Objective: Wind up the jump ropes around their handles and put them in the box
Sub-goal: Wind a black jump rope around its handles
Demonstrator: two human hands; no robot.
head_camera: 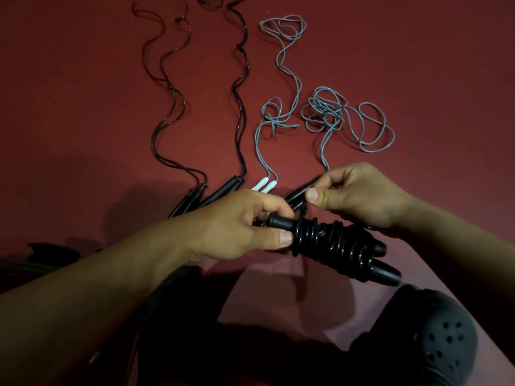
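A black jump rope (331,246) is wound in tight coils around its two black handles, held above the red floor. My left hand (239,227) grips the handles at their left end, thumb against the coils. My right hand (359,193) pinches the rope's loose end just above the bundle. Behind my hands lie two unwound black ropes (172,87) (241,87) and two grey-blue ropes: one with white handles (264,185), one in a tangle (348,118) behind my right hand. No box is in view.
The red floor (83,107) stretches out on all sides. A black perforated shoe (434,341) sits at the bottom right, and a dark object (53,252) lies at the left edge.
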